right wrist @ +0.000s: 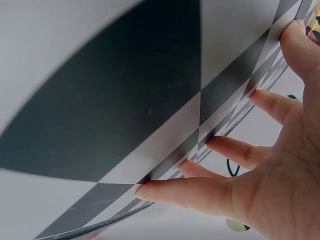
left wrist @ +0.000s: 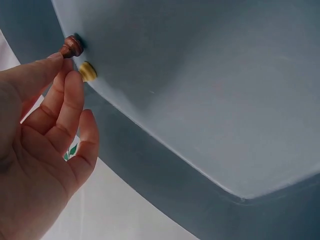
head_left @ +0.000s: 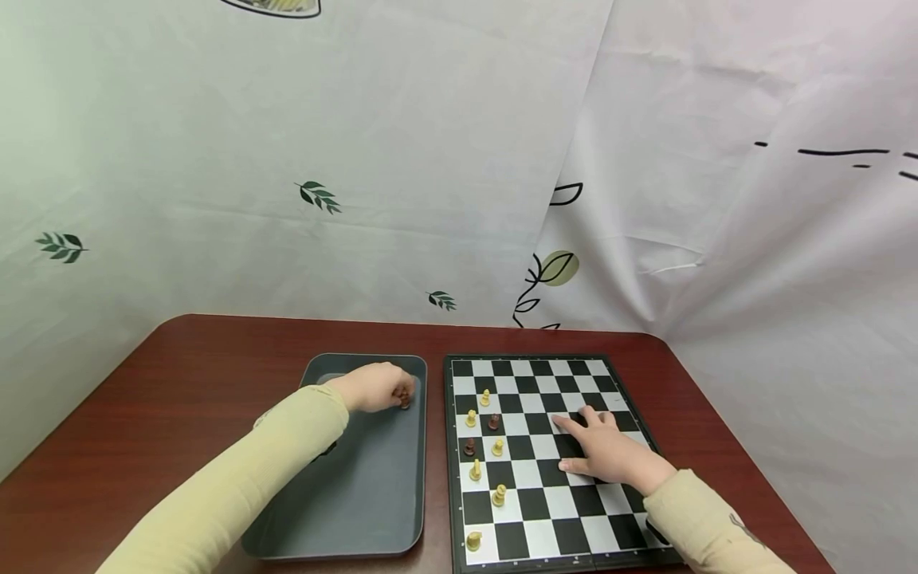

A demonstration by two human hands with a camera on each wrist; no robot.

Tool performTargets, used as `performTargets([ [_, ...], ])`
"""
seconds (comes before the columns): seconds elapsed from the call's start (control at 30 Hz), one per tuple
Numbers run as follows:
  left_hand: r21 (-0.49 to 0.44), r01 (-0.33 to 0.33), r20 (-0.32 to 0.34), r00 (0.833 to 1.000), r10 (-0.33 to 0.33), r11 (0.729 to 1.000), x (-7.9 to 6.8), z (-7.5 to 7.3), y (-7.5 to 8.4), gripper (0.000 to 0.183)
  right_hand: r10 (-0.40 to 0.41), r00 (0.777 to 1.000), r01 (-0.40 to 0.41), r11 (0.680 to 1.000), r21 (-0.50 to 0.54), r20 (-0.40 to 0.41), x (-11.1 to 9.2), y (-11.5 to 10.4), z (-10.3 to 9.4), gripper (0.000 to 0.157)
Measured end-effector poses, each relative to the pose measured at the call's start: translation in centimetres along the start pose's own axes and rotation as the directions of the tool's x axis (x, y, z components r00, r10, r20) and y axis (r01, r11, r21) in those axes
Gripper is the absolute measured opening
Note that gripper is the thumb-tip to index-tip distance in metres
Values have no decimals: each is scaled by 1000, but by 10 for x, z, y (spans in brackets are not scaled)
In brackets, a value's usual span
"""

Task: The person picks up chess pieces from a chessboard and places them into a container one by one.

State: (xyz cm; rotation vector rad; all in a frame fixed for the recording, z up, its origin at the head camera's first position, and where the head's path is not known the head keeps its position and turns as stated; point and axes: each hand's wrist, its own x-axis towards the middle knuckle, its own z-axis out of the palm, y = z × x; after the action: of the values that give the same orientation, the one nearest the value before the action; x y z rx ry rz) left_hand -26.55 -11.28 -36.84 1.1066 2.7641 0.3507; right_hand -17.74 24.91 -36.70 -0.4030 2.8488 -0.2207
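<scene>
My left hand is over the far right part of the grey tray. Its thumb and fingers pinch a brown chess piece whose base points at the tray floor; whether it touches the floor I cannot tell. Beside it in the left wrist view is a yellow chess piece, partly behind the fingertips. My right hand rests with spread fingers on the right side of the chessboard and holds nothing. Toward the board's left side stand several yellow chess pieces and two brown chess pieces.
Tray and board lie side by side on a reddish-brown table, with a narrow strip of tabletop between them. Behind the table hangs a white cloth with leaf prints. The left forearm crosses the tray's left edge.
</scene>
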Motion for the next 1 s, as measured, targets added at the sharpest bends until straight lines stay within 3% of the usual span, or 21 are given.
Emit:
performTargets([
  [0.57,14,5,-5,1000,-5,1000,1,3,-2,13,2,1000,-2,1000,-10,0,1,1,1,68],
  [0.77,-24,-43,-28,999,42,999,0,7,-8,14,-2,1000,2,1000,-18,-3,2,1,1,68],
  [1.0,-12,17,-7,1000,-17,1000,-3,0,-1,18,1,1000,-1,1000,-11,-2,1,1,1,68],
])
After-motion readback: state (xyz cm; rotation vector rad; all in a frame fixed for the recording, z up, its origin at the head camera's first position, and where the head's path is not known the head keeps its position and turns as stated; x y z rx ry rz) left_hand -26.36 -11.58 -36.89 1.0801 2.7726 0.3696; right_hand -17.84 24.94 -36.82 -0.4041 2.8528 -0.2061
